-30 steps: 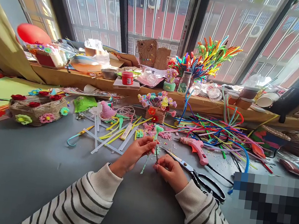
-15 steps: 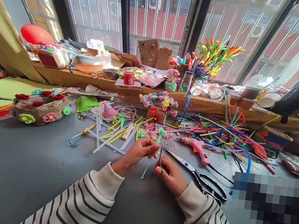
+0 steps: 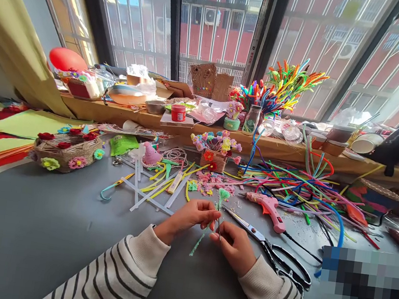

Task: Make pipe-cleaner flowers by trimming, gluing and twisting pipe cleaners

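A small mint-green fuzzy flower (image 3: 223, 194) stands up out of the pinched fingers of my left hand (image 3: 191, 215). Its thin green stem (image 3: 196, 246) slants down toward me below the fingertips. My right hand (image 3: 236, 247) is closed round a slim pointed metal tool (image 3: 218, 225), whose upper end lies against the stem just under the flower head. The tool's lower part is hidden by my fingers, so its exact kind is unclear. Large black-handled scissors (image 3: 254, 232) lie beside my right hand.
A pink glue gun (image 3: 268, 209) with a black cord lies at the right. Clear glue sticks (image 3: 148, 195) and yellow strips lie left of centre. Farther back stand a flower-trimmed basket (image 3: 68, 155), a small pot of flowers (image 3: 213, 161) and a heap of coloured pipe cleaners (image 3: 286, 179).
The view has tilted and shifted, so everything sits lower and to the right. The metal tool has come from beside the flower to the stem just below its head.
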Demonstrator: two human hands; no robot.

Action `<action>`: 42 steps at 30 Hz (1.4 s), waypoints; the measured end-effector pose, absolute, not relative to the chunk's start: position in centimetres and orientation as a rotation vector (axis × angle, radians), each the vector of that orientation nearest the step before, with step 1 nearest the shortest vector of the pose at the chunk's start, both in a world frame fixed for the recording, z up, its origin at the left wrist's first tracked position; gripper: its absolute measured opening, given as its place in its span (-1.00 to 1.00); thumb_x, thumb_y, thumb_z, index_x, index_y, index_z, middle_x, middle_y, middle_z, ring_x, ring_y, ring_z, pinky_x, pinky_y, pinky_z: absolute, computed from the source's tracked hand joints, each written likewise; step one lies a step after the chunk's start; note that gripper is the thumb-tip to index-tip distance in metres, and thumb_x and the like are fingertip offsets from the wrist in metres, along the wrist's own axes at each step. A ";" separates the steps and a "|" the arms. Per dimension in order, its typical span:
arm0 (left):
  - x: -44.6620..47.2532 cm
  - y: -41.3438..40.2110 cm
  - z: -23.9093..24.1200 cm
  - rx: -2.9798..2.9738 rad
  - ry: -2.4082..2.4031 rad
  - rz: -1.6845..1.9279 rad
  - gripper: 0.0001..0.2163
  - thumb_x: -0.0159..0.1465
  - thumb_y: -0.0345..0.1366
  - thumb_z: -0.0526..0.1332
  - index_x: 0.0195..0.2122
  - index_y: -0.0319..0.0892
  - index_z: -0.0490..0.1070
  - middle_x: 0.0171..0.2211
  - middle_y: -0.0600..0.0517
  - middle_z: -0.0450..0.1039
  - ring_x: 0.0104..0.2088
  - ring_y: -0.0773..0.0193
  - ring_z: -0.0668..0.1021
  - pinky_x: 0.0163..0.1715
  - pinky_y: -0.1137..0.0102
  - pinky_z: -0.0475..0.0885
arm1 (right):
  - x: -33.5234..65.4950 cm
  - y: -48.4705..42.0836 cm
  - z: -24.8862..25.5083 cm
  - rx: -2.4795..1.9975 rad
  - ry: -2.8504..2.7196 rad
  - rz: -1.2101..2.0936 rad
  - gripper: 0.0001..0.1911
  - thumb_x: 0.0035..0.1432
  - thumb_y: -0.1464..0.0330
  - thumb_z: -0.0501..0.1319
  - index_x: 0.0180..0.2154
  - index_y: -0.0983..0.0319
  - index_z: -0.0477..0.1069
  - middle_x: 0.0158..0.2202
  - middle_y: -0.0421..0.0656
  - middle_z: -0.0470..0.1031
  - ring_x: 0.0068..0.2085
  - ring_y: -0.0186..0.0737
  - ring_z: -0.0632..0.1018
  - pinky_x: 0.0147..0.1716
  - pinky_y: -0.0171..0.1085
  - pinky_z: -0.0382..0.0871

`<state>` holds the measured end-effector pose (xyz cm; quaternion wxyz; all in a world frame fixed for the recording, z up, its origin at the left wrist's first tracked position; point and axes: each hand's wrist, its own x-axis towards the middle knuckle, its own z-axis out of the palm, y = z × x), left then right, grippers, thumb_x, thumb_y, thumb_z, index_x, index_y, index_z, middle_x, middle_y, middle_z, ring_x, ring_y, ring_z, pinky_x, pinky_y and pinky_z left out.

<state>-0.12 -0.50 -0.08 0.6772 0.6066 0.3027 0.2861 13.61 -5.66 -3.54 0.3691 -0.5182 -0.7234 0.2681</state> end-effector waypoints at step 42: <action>-0.1 -0.7 0.3 1.394 0.743 0.638 -0.76 -0.04 -0.20 0.16 -0.62 -0.23 0.12 -0.69 0.14 0.27 -0.67 0.51 0.22 -0.62 0.53 0.06 | 13.6 -5.7 -3.4 -1.335 -1.828 0.619 -0.62 -0.01 0.16 -0.03 -0.71 0.24 0.01 -0.73 -0.28 0.17 -0.64 -0.44 0.16 -0.64 -0.41 0.05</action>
